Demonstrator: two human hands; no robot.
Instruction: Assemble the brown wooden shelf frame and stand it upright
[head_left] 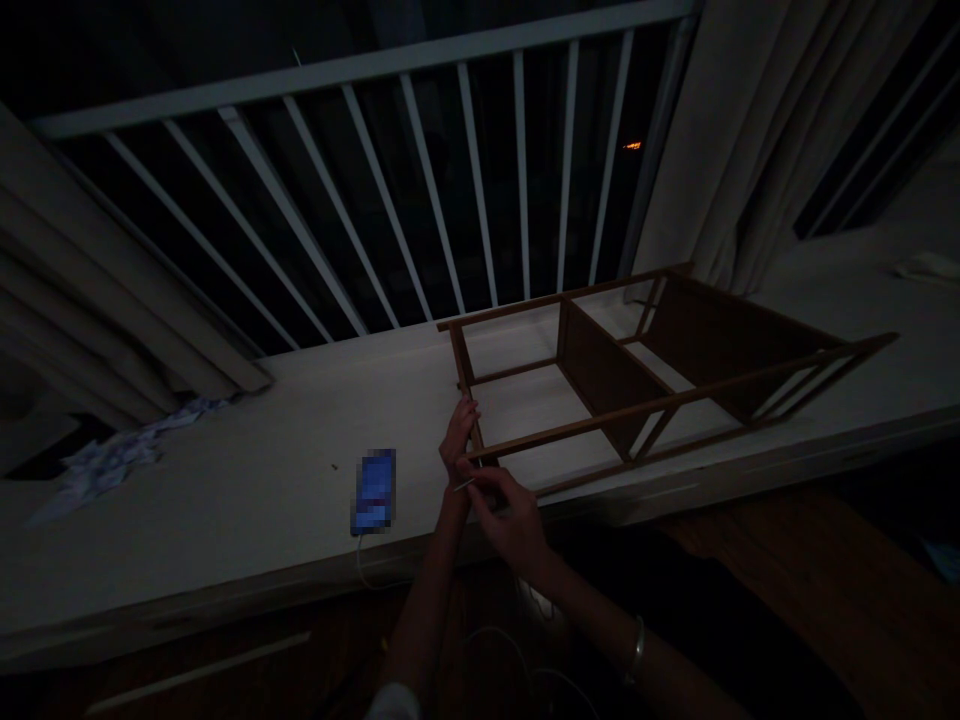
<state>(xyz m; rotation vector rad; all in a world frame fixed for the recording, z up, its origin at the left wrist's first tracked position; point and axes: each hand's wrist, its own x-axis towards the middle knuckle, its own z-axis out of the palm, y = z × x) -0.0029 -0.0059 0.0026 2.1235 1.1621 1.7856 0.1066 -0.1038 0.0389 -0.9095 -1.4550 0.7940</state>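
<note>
Your left hand [459,430] sits just below the middle of the frame, its fingers [466,410] closed round the near end post of the wooden frame [607,375]. The frame lies on its side on the pale desk [247,450] and stretches from that post toward the right edge of the picture. Your right hand [510,515] is just below and right of the left one, its fingers [487,480] pinched narrow on a thin pale stick [465,486] whose tip points left at the foot of the post; the light is too dim to tell whether the tip touches the wood or what the stick is. The frame looks like slim rails joined to darker panels, so judge it light but stiff, and likely to rack or pivot if you push on one far rail. The end post where your left hand already is, close to a joint, looks like the firmest hold. The stick seems slight and easy to bend or drop, so a short pinch near its tip suits it. To the left of your hands a phone [373,490] lies flat on the desk with a cable [361,565] running off the front edge. Crumpled paper [112,455] lies at the far left, under a curtain [90,300]. White bars [420,170] cross the dark window in the upper half, and a bracelet [637,650] shows on your right wrist at the bottom.
</note>
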